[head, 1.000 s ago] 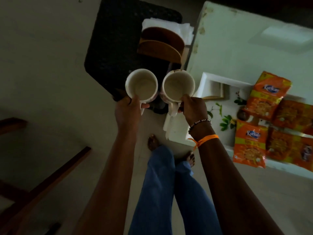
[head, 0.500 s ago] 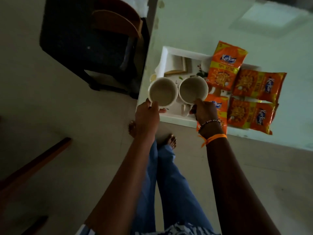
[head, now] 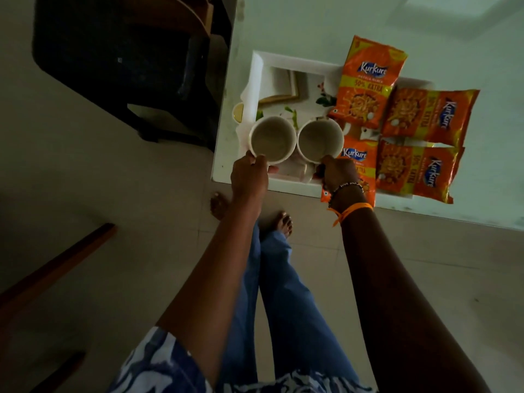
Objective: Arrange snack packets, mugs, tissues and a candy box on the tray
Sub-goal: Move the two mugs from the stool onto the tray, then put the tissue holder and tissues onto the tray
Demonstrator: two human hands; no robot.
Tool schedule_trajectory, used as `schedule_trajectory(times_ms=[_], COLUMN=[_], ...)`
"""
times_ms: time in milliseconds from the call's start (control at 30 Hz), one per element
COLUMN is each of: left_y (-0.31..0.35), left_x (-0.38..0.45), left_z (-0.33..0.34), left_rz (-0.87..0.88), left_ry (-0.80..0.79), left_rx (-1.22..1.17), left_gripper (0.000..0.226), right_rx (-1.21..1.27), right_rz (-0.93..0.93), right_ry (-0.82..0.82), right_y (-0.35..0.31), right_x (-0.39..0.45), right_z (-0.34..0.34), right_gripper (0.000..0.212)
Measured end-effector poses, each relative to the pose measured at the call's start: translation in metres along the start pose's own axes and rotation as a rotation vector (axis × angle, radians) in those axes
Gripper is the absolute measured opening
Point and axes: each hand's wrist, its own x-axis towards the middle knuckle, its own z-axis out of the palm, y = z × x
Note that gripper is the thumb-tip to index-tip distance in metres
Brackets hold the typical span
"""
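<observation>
Two white mugs are held side by side, nearly touching, over the near left corner of the white tray (head: 256,80). The left mug (head: 272,139) is gripped by the left hand (head: 249,180), fingers curled at its near rim; the right mug (head: 320,140) by the right hand (head: 338,174). Four orange snack packets (head: 368,83) fill the tray's right part, two overhanging its right edge. The tray sits at the worktop (head: 312,24) corner.

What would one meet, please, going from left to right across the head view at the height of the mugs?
Left hand → left mug → right mug → right hand → lower-right snack packet.
</observation>
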Motion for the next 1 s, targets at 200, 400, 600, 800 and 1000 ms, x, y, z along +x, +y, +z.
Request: schedule_trajectory(times_ms=[200, 400, 600, 800, 1000], left_y=[-0.006, -0.007, -0.009, -0.009, 0.002], left_x=[-0.002, -0.004, -0.005, -0.003, 0.008], left_z=[0.005, 0.003, -0.001, -0.009, -0.027], left_rz=[0.003, -0.011, 0.033, 0.099, 0.086], left_ry=[0.029, 0.017, -0.051, -0.073, -0.013], left_rx=[0.031, 0.024, 0.064, 0.159, 0.213], left_gripper=[0.025, 0.026, 0.030, 0.032, 0.038], right_rx=[-0.012, 0.002, -0.192, -0.287, -0.551], right_rz=[0.020, 0.033, -0.028, -0.021, -0.041], right_ry=[-0.027, -0.083, -0.099, -0.100, 0.053], right_y=[0.002, 0.007, 0.004, 0.001, -0.014], right_x=[0.001, 0.000, 0.000, 0.005, -0.009], right_z=[-0.001, -0.002, -0.004, -0.005, -0.016], right_gripper=[0.044, 0.040, 0.041, 0.035, 0.059])
